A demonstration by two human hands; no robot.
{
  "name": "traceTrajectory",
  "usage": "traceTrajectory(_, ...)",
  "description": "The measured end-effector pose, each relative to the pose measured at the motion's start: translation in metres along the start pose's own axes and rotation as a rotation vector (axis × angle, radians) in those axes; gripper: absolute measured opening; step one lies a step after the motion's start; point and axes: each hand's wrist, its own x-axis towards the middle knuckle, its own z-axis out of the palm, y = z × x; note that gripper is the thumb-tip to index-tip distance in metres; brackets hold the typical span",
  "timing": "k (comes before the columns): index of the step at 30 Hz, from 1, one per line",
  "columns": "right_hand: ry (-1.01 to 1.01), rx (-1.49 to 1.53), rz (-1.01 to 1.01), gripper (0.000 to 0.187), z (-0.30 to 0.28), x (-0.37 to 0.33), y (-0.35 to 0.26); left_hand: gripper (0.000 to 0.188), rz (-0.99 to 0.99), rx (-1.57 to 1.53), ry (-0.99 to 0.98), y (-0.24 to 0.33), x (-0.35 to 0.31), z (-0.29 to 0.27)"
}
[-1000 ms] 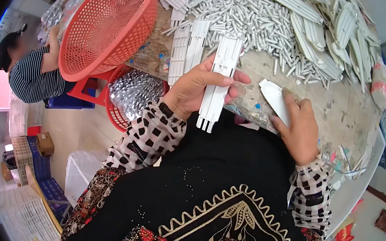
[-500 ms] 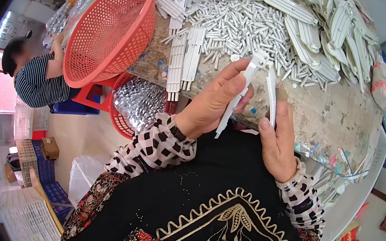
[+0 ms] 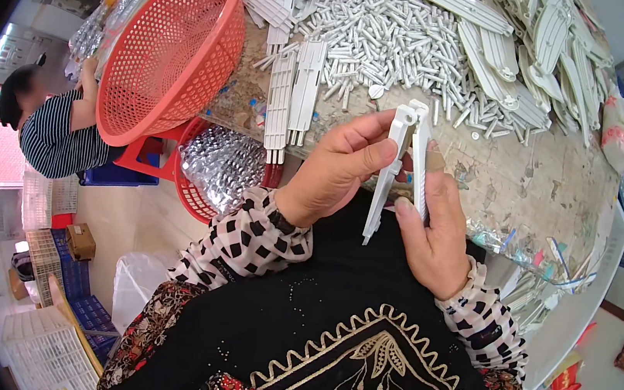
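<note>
In front of my chest, above the table's near edge, my left hand (image 3: 330, 170) grips a long white plastic part (image 3: 382, 184) between thumb and fingers, tilted with its lower end toward me. Pinched by my right hand (image 3: 437, 241) is a second slim white plastic part (image 3: 419, 165) with a ribbed edge. The two parts stand side by side, their upper ends close together; whether they are joined there I cannot tell. Beyond them a heap of short white-grey pins (image 3: 393, 41) covers the table (image 3: 516, 185). Two flat slatted white pieces (image 3: 306, 89) lie left of my left hand.
At left stands a big red perforated basket (image 3: 170, 53), tilted; below it another red basket holds shiny silver pieces (image 3: 223, 167). Curved white panels (image 3: 548, 45) are piled at the far right, near a wrapped bundle (image 3: 618, 135). A person in stripes (image 3: 59, 133) works at far left.
My right hand has moved left, bringing its white part close alongside the one in my left hand. The upper ends now nearly meet, and both parts sit slightly lower.
</note>
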Motion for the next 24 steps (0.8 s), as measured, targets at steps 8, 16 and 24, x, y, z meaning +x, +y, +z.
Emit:
traceTrajectory(8, -0.186, -0.109, 0.185, 0.056, -0.017, 0.0, -0.021, 0.05, -0.077, -0.061, 0.007, -0.007, -0.01, -0.003)
traceTrajectory(16, -0.098, -0.195, 0.191, 0.063, 0.011, 0.013, -0.019, 0.034, 0.026, 0.176, 0.151, -0.009, -0.001, 0.011)
traceTrajectory(24, 0.136, -0.487, 0.037, 0.034, -0.015, 0.082, 0.065, 0.026, 0.164, 0.967, 0.123, 0.012, 0.008, -0.021)
